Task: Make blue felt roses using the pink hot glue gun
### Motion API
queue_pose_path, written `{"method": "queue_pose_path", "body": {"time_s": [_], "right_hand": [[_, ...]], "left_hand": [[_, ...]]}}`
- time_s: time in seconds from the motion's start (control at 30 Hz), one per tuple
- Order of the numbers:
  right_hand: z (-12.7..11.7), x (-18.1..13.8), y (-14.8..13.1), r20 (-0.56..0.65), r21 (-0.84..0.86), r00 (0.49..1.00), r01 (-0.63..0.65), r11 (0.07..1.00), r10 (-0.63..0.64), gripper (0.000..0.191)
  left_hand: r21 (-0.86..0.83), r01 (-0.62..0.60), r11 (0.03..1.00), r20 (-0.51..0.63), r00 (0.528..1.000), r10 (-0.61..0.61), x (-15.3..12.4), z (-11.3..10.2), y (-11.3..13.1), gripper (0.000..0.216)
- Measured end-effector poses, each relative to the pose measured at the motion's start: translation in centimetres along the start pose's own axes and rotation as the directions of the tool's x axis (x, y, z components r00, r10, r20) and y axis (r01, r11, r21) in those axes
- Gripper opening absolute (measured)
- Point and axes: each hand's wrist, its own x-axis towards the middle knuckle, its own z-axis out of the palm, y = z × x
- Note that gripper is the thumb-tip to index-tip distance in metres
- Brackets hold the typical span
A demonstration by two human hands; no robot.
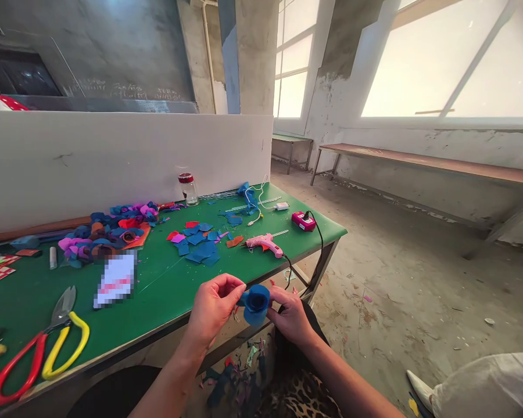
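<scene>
A blue fabric flower (257, 303) with rolled, layered petals is held between my two hands, just off the table's front edge. My left hand (215, 305) pinches a petal on its left side between thumb and fingertips. On the other side, the fingers of my right hand (290, 313) are closed on the flower's edge. Beyond them on the green table (157, 284) lies a pink glue gun (265, 244) with a clear glue stick at its back. Loose blue petal pieces (203, 249) are scattered to its left, with some red, orange and purple ones.
Finished-looking flowers (108, 232) are heaped at the left. Red-and-yellow-handled scissors (47, 342) lie near the front edge. A glass jar (188, 188), a white cable (255, 203) and a pink power socket (303, 220) stand or lie farther back. Scraps litter the floor (375, 290).
</scene>
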Motion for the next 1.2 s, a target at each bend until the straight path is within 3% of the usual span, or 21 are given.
{"method": "queue_pose_path", "body": {"time_s": [0.13,0.23,0.33,0.67,1.03,1.2], "right_hand": [[0.2,-0.3,0.6,-0.072,-0.013,0.996,-0.047,0.999,0.046,0.010],[0.3,-0.3,0.8,-0.101,-0.022,0.992,-0.078,0.997,0.075,0.010],[0.5,-0.3,0.9,-0.100,-0.022,0.993,-0.065,0.998,0.062,0.011],[0.8,-0.5,1.4,-0.101,0.025,0.995,0.030,0.999,-0.027,0.006],[0.9,-0.6,1.5,-0.108,0.013,0.994,0.030,0.999,-0.029,0.008],[0.9,-0.6,1.3,-0.069,-0.005,0.995,0.068,0.998,-0.068,0.008]], "left_hand": [[-0.106,0.029,0.994,-0.066,0.997,-0.036,-0.1,-0.8,-0.2,0.034],[-0.224,0.148,0.963,0.057,0.989,-0.139,-0.4,-1.1,-0.9,0.039],[-0.307,0.192,0.932,0.166,0.975,-0.147,-0.8,-0.5,-1.7,0.038],[-0.178,0.007,0.984,-0.039,0.999,-0.014,-1.3,1.6,-2.6,0.029],[-0.059,-0.102,0.993,-0.188,0.978,0.090,-1.4,0.4,-2.1,0.034],[-0.096,0.104,0.990,0.018,0.995,-0.103,-0.7,0.0,-2.1,0.043]]}}
